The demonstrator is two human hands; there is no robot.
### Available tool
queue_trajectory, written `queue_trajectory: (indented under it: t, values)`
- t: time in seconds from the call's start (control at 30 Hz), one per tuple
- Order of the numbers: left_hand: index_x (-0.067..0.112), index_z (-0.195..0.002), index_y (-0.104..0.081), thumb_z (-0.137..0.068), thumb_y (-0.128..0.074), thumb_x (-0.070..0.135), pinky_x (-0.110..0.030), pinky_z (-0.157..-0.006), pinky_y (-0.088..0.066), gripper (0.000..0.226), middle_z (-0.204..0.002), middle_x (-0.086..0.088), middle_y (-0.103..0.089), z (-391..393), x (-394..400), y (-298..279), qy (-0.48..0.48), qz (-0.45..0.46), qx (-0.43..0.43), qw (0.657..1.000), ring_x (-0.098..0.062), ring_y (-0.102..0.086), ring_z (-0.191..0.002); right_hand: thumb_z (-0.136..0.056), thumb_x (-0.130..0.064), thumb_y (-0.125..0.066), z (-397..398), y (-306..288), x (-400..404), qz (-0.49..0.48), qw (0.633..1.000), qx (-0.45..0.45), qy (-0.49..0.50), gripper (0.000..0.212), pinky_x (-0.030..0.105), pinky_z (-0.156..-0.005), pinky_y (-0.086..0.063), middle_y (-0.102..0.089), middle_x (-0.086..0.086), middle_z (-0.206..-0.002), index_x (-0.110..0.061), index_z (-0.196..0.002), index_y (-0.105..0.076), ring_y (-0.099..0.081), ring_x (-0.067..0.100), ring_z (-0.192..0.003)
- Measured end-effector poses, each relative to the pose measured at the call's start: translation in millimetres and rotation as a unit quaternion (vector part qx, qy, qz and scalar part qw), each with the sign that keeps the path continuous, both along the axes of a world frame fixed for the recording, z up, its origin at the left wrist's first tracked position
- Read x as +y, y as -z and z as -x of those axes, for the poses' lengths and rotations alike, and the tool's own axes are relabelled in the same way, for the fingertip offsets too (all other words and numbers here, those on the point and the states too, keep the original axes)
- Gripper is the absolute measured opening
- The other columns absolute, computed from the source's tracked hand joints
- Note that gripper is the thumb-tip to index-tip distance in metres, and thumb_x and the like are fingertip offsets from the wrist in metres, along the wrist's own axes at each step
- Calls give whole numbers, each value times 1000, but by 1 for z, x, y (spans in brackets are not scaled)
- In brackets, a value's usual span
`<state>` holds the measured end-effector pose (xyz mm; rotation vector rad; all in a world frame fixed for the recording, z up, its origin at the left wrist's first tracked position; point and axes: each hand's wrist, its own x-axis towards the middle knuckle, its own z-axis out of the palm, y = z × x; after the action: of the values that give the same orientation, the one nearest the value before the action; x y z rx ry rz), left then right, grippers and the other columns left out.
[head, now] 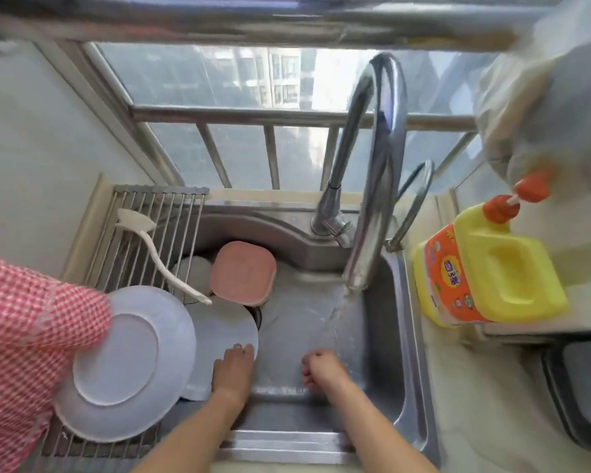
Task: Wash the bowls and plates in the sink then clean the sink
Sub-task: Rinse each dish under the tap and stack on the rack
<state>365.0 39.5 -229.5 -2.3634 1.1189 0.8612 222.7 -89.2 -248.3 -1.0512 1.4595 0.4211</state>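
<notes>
Daylight from a barred window falls on a stainless steel sink (386, 339), where water runs from the curved chrome faucet (372, 186) down to the basin floor. Both bare forearms reach in from the near edge. The left hand (234, 367) lies flat with fingers straight and together, their tips resting on the near rim of a pale round plate (219, 339) lying in the basin's left part. The right hand (321, 368) is loosely curled, fingers folded in and holding nothing, just beside the falling stream. Left of the left fingers, a white round plate (127, 363) rests upside down on a metal roll-up rack (140, 233), touching a pink checked cloth (24, 346). Beyond those fingers sit a pink square lidded bowl (243, 273) and a white long-handled brush (157, 254). Well right of the right fingers stands a yellow detergent jug (492, 268) on the counter
</notes>
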Motion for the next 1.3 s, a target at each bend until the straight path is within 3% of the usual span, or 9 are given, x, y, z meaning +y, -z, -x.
queue_trajectory:
  t: [0.27, 0.4, 0.53, 0.7, 0.8, 0.93, 1.1, 1.2, 1.3]
  values:
    - [17, -134, -43, -92, -49, 17, -43, -86, -50, 42, -121, -10, -57, 29, -33, -2, 61, 54, 106, 991, -33, -64, -103, -99, -20, -51, -14, 8, -7, -74, 994, -50, 68, 15, 26, -54, -49, -65, 11, -75, -10, -95, -60, -65, 23, -61]
    - [13, -138, -44, -81, -51, 14, -35, -82, -53, 57, -116, -9, -64, 60, -56, -24, 58, 127, 219, 966, -29, -65, -98, -89, -54, -61, -12, 15, -15, -116, 978, -56, 162, 50, 47, -96, -57, -75, 10, -110, -15, -121, -66, -71, 28, -101]
    - [23, -105, -56, -87, -52, 27, -30, -80, -47, 19, -104, 0, -63, 57, -62, -32, 34, 188, 316, 929, -19, -60, -93, -98, -35, -57, 6, -5, -28, -6, 988, -33, 152, 45, 45, -96, -56, -68, 14, -121, -7, -134, -55, -67, 32, -107]
    - [11, -117, -61, -87, -62, 19, -45, -100, -45, 31, -122, -13, -56, 39, -46, -1, -209, 263, 76, 939, -32, -51, -117, -103, -29, -56, 34, -21, -47, 41, 979, -49, 196, 39, 45, -96, -56, -66, 12, -125, -9, -137, -55, -65, 32, -109]
    - [10, -135, -35, -91, -61, 13, -47, -98, -47, 51, -131, -20, -50, 33, -48, 1, -471, 235, 178, 831, -38, -51, -115, -102, -34, -56, 40, -19, -56, 53, 985, -21, 163, 49, 43, -95, -56, -65, 12, -125, -6, -141, -52, -64, 32, -109]
    - [9, -128, -50, -97, -49, 0, -41, -75, -52, 32, -115, -21, -65, 32, -48, -12, -670, 231, 305, 636, -37, -62, -97, -101, -32, -56, 42, -24, -58, 127, 991, 28, 28, 48, 39, -95, -53, -61, 15, -129, -3, -138, -50, -61, 35, -116]
    - [19, -130, -56, -101, -47, 4, -47, -91, -55, 34, -117, -8, -69, 41, -39, -20, -642, 270, 349, 627, -31, -66, -106, -101, -11, -35, 33, -31, -34, 385, 854, 64, -344, 55, 41, -121, -26, -16, 16, -166, -12, -155, -29, -20, 34, -152]
    - [26, -124, -61, -105, -47, 11, -45, -92, -56, 28, -113, -1, -73, 52, -43, -28, -631, 302, 371, 611, -24, -70, -105, -105, -32, -21, 14, -26, -23, 332, 877, 12, -347, 66, 44, -125, 12, 28, 0, -162, -14, -162, 8, 20, 23, -155]
    - [31, -115, -61, -107, -44, 16, -44, -98, -53, 24, -113, 3, -73, 55, -50, -32, -633, 321, 393, 584, -20, -69, -106, -107, -46, -22, -4, -32, -8, 339, 836, -78, -426, 68, 48, -120, 21, 30, -5, -163, -29, -160, 17, 27, 21, -153]
